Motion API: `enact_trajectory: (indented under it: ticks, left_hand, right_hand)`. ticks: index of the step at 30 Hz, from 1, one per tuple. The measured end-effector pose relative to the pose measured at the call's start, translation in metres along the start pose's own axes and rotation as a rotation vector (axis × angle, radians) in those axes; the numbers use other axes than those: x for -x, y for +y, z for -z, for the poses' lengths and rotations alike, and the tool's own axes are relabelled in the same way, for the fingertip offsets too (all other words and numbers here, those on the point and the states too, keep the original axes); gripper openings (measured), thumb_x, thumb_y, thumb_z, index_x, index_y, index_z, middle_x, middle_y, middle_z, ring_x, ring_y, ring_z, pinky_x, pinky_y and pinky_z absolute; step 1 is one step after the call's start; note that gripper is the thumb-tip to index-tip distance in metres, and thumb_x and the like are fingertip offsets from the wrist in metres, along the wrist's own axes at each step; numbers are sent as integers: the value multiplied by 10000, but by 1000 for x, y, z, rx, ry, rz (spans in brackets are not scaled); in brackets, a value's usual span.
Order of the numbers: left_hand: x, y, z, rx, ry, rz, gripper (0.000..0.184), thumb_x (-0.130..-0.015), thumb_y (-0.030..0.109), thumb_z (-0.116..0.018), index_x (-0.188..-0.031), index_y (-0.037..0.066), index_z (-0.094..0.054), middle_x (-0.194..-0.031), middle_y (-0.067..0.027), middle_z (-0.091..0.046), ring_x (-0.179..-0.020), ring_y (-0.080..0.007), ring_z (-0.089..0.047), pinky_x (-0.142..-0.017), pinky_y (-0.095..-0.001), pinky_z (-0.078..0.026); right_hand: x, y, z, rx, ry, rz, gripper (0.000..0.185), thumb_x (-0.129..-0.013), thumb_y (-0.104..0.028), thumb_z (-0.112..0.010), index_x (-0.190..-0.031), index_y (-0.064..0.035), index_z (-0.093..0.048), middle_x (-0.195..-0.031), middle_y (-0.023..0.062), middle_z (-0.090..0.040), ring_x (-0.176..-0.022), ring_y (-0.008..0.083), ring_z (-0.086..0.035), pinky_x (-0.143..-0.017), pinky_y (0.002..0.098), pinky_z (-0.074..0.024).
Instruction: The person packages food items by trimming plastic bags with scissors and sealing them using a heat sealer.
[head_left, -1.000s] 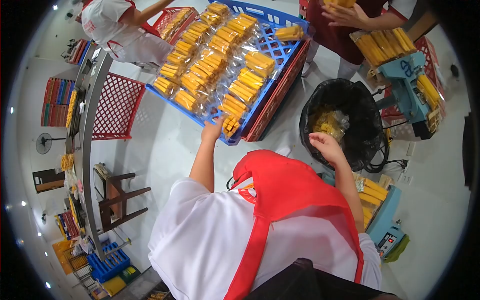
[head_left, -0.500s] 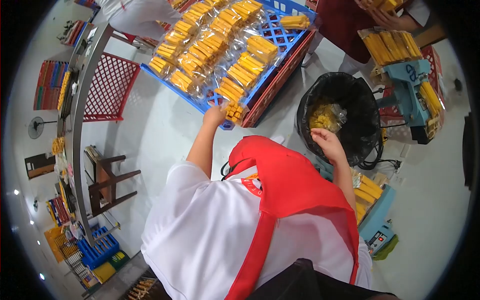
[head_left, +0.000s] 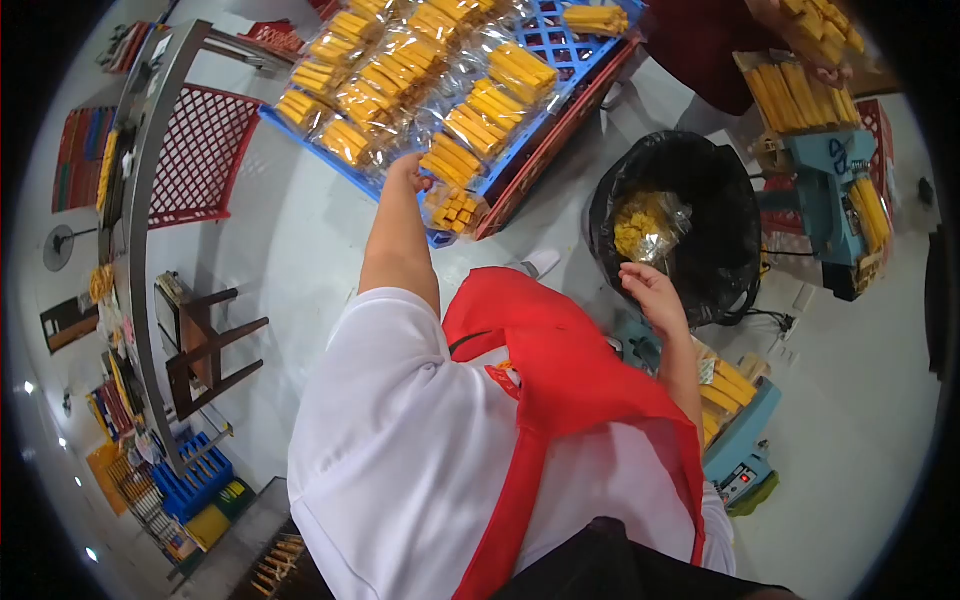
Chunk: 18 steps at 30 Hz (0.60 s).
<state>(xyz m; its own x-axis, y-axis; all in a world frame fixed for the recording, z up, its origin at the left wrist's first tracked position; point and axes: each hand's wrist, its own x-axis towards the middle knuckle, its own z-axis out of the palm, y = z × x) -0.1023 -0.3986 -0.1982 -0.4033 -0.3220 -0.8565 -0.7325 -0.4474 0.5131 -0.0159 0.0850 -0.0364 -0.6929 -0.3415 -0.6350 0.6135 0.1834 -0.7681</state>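
Note:
My left hand [head_left: 407, 174] reaches to the near corner of a blue plastic crate [head_left: 565, 120]. Its fingers are curled at the left side of a clear-wrapped pack of yellow sticks [head_left: 450, 160]; whether they grip the wrap I cannot tell. Just below the hand, another wrapped pack [head_left: 455, 211] shows its stick ends. Several more packs lie in rows in the crate. My right hand [head_left: 650, 292] is held at the near rim of a bin lined with a black bag [head_left: 715, 230]. Its fingers are loosely bent and apart, with nothing visible in them. Yellow scraps and clear plastic [head_left: 648, 228] lie in the bin.
A red crate [head_left: 550, 165] sits under the blue one. At right, two blue-green machines [head_left: 830, 190] have yellow sticks beside them. A person's hand [head_left: 775, 20] handles packs at upper right. A wooden stool [head_left: 205, 350] and a long metal-edged table [head_left: 150, 250] stand at left.
My left hand has moved up from the nearest pack to the one beyond it. My right hand stays by the bin, its fingers slightly looser. The whole view has shifted a little.

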Motion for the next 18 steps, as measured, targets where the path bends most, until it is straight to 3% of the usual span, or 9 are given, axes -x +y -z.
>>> enact_trajectory:
  ticks: [2,5,6,9,10,11,13,18]
  left_hand:
    - [-42,-11,9,98,42,109,349,-781,275,-536,-1046,68,-444,-1003,-147,-482,-665,-260,-521,-442,-345,-390]
    - [-30,-2,-9,218,69,172,350,-783,262,-545,-1050,60,-444,-1074,-149,-472,-755,-268,-560,-517,-378,-459]
    - [-7,4,-23,363,178,154,341,-787,248,-550,-1050,55,-449,-1069,-125,-505,-838,-252,-572,-619,-420,-494]
    - [-12,2,-27,389,185,93,326,-787,244,-560,-1028,48,-463,-984,-92,-553,-861,-255,-570,-684,-456,-495]
    - [-14,2,-26,371,199,85,273,-827,207,-502,-1045,48,-458,-959,-112,-497,-804,-289,-533,-598,-491,-479]
    - [-15,-1,-27,371,201,90,273,-827,207,-502,-1045,48,-458,-959,-112,-497,-804,-289,-533,-598,-491,-479]
    - [-17,-3,-27,68,243,67,190,-799,156,-526,-942,34,-497,-863,-87,-472,-684,-253,-488,-522,-466,-447]
    - [-21,0,-16,-3,197,71,97,-771,115,-543,-831,55,-497,-741,-52,-440,-617,-202,-441,-478,-391,-408]
  right_hand:
    - [0,8,-1,-17,19,-17,278,-797,-94,-545,-1046,25,-519,-932,30,-563,-855,85,-508,-760,206,-396]
    - [1,21,-1,-63,44,-37,282,-794,-104,-551,-1042,26,-522,-937,33,-563,-853,91,-511,-759,213,-399]
    - [2,22,-3,-61,46,-56,284,-794,-109,-551,-1042,25,-522,-939,36,-564,-854,91,-511,-760,214,-400]
    - [1,30,-4,-45,62,-76,289,-791,-115,-552,-1042,26,-524,-934,42,-567,-850,94,-514,-759,217,-402]
    - [1,31,-5,-32,58,-76,291,-789,-116,-553,-1042,26,-525,-934,45,-569,-850,97,-516,-760,219,-403]
    - [1,31,-6,-18,52,-74,293,-787,-117,-553,-1042,25,-526,-934,47,-570,-850,100,-518,-761,222,-404]
    - [-2,32,-7,-4,54,-80,293,-786,-118,-553,-1042,24,-528,-934,50,-572,-849,102,-520,-761,222,-405]
    - [-8,19,-9,21,37,-50,293,-787,-123,-551,-1043,18,-529,-943,53,-573,-856,105,-521,-766,223,-404]
